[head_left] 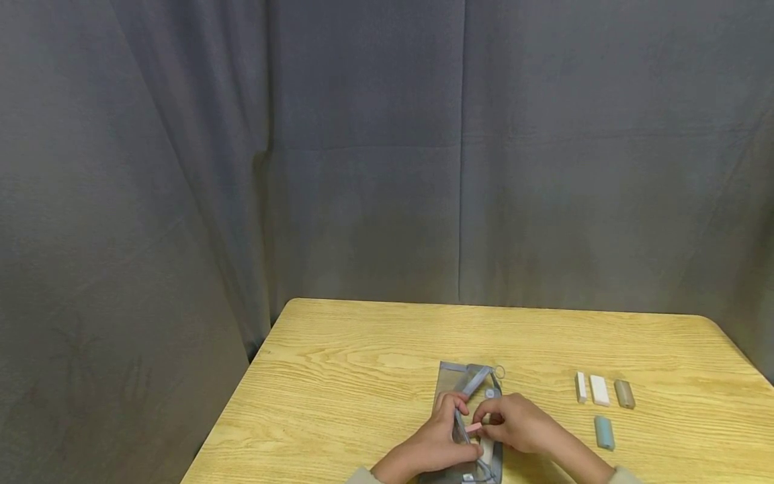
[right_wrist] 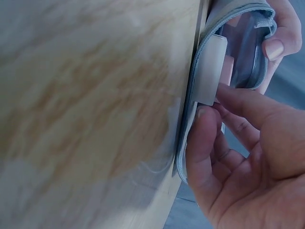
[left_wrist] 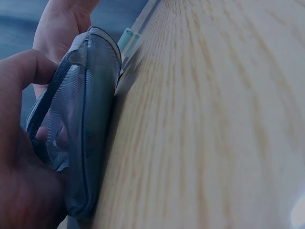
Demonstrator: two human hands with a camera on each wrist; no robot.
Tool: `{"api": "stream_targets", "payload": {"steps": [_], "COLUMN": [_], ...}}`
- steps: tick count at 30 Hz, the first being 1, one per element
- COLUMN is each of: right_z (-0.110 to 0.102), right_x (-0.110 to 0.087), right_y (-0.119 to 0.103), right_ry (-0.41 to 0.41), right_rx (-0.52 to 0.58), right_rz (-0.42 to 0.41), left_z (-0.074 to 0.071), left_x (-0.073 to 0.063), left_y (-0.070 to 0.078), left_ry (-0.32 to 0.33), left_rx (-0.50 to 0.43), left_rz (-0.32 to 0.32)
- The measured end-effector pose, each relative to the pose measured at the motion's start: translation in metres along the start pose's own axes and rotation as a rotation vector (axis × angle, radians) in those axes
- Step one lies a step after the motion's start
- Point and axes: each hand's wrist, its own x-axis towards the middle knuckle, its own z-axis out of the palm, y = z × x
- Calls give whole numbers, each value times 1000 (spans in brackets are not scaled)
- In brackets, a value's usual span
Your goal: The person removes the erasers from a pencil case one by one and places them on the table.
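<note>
A grey-blue mesh zip pouch (head_left: 450, 386) lies on the table with its zipped mouth spread apart. My left hand (head_left: 438, 437) grips the edge of that mouth, thumb on one side and fingers on the other. At the opening, my right hand (head_left: 514, 423) pinches a small pink eraser (head_left: 473, 427) between thumb and fingertips. A white eraser (right_wrist: 212, 69) sits inside the mouth, right by the right fingertips in the right wrist view; the pink one shows partly behind it. In the left wrist view, the pouch's mesh side (left_wrist: 95, 109) veils the right fingers.
Right of the pouch, two white blocks (head_left: 599, 390) (head_left: 581, 387) and a grey-brown block (head_left: 625, 394) stand in a row. A light blue block (head_left: 604, 432) lies nearer. The wooden table (head_left: 338, 363) ends at a grey curtain (head_left: 363, 202).
</note>
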Motion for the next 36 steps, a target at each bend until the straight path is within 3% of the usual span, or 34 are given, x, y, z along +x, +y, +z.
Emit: {"api": "stream_targets", "payload": {"steps": [11,36], "right_z": [0,-21], "right_x": [-3,-20], "right_y": [1,8], "right_ry": [70,198], "right_rx": [-29,-100], "right_rz": [-14,-25], "left_z": [1,0], "left_x": [-1,0], "left_y": [0,3], "left_ry": [-7,-2], "left_rx": [9,33], "left_rz": [-29,-9]}}
